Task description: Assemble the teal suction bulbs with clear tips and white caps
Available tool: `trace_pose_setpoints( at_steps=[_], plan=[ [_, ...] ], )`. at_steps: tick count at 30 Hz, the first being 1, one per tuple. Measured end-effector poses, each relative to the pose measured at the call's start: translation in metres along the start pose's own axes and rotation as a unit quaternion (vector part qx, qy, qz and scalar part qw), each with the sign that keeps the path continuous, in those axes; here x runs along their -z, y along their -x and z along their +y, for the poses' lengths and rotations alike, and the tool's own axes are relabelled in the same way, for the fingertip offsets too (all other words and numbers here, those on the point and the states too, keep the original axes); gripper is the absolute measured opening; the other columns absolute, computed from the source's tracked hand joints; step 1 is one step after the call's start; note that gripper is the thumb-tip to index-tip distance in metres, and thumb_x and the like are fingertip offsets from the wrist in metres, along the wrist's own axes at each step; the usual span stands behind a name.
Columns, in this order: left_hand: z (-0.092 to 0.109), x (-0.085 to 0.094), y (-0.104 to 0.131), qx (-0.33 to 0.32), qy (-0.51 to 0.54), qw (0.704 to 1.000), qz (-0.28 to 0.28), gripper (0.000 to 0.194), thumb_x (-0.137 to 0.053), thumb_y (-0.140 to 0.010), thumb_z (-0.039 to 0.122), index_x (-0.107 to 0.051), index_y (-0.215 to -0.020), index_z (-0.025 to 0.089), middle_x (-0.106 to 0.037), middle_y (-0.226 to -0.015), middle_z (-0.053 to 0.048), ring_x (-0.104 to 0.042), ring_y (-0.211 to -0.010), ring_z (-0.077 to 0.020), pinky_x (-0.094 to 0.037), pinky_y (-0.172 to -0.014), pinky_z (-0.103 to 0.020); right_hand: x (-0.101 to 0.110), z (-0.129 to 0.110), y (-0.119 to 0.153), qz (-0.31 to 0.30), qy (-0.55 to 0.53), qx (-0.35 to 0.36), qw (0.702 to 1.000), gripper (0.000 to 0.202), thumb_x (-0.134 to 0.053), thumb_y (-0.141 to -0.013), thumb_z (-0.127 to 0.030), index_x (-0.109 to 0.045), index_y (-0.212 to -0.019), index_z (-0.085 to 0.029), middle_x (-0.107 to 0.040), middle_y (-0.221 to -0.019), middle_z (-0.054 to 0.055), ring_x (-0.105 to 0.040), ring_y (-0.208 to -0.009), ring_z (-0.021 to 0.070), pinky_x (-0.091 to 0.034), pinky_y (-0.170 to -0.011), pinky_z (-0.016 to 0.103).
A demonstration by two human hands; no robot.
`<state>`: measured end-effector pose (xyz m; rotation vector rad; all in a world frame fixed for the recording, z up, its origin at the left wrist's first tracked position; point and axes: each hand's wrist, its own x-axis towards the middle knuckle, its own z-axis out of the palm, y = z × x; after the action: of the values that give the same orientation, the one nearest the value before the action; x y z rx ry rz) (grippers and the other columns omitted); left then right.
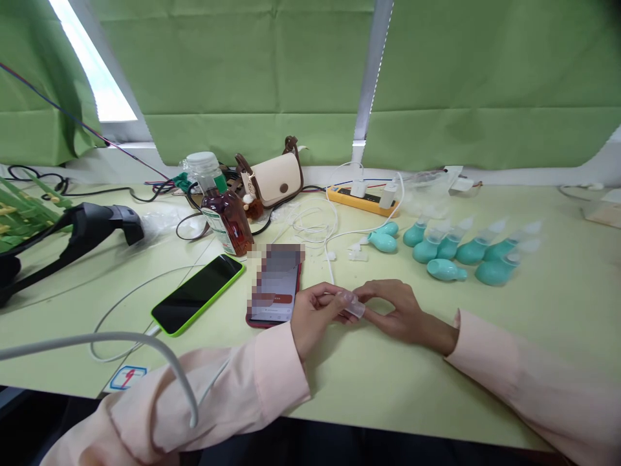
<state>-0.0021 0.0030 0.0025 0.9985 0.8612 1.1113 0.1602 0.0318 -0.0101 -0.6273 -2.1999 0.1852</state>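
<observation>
My left hand [317,314] is closed on a small clear plastic tip [356,308], pinching it between thumb and fingers above the table. From the other side, the thumb and fingers of my right hand [395,307] close in on the same tip; its far fingers are partly hidden. To the right stand several teal rubber bulbs [470,250], most topped with a clear nozzle. One bare teal bulb [444,270] lies on its side, and two more bulbs [383,241] lie farther left. Small clear plastic pieces [358,255] rest just beyond my hands.
Beside my left hand lie a red-cased phone [279,285] and a green-cased phone [198,294]. Behind them are a dark brown bottle [226,217], a cream handbag [276,178], and a yellow power strip [361,201] with white cables. A grey cable [145,338] crosses my left sleeve.
</observation>
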Motion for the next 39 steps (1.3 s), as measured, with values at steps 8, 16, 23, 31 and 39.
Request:
trace_pose_setpoints(
  at_steps=[8, 16, 23, 31, 39],
  plan=[
    [-0.002, -0.004, 0.005, -0.003, -0.024, 0.999, 0.041, 0.027, -0.064, -0.066, 0.025, -0.045, -0.083, 0.017, -0.067, -0.07, -0.004, -0.061, -0.066, -0.0139, -0.047, -0.063, -0.026, 0.027, 0.018, -0.024, 0.048, 0.022, 0.012, 0.999, 0.012, -0.053, -0.07, -0.016, -0.054, -0.081, -0.018, -0.061, -0.07, 0.003, -0.057, -0.066, 0.0144, -0.045, -0.061, 0.027],
    [-0.01, -0.004, 0.015, -0.032, -0.199, 0.978, -0.058, 0.024, -0.059, -0.07, 0.025, -0.041, -0.085, 0.021, -0.063, -0.099, -0.01, -0.059, -0.08, -0.0185, -0.044, -0.06, -0.026, -0.013, 0.032, -0.072, -0.137, 0.106, -0.081, 0.981, 0.016, -0.057, -0.07, -0.025, -0.063, -0.084, -0.019, -0.051, -0.081, 0.006, -0.047, -0.08, 0.0192, -0.041, -0.072, 0.035],
    [-0.007, -0.006, 0.017, -0.038, -0.235, 0.969, -0.064, 0.026, -0.064, -0.06, 0.014, -0.043, -0.075, 0.018, -0.066, -0.089, -0.009, -0.061, -0.072, -0.0174, -0.048, -0.067, -0.028, -0.034, 0.044, -0.074, -0.194, 0.092, -0.104, 0.971, 0.013, -0.057, -0.069, -0.023, -0.066, -0.079, -0.023, -0.048, -0.081, 0.007, -0.043, -0.082, 0.0216, -0.04, -0.067, 0.037],
    [-0.006, -0.005, 0.012, -0.066, -0.234, 0.97, -0.019, 0.017, -0.065, -0.06, 0.016, -0.058, -0.076, 0.013, -0.063, -0.077, -0.007, -0.057, -0.069, -0.0158, -0.047, -0.063, -0.024, -0.023, 0.033, -0.075, -0.111, 0.026, -0.124, 0.986, 0.008, -0.056, -0.071, -0.019, -0.063, -0.075, -0.018, -0.059, -0.077, 0.004, -0.052, -0.076, 0.0152, -0.043, -0.072, 0.032],
    [-0.004, -0.005, 0.008, -0.001, -0.119, 0.993, 0.002, 0.03, -0.066, -0.061, 0.018, -0.057, -0.089, 0.012, -0.064, -0.083, -0.01, -0.058, -0.078, -0.0182, -0.046, -0.065, -0.026, 0.02, -0.001, -0.018, 0.007, -0.387, -0.389, 0.836, 0.011, -0.068, -0.06, -0.023, -0.063, -0.069, -0.017, -0.066, -0.074, 0.003, -0.059, -0.062, 0.0121, -0.049, -0.06, 0.026]
  ],
)
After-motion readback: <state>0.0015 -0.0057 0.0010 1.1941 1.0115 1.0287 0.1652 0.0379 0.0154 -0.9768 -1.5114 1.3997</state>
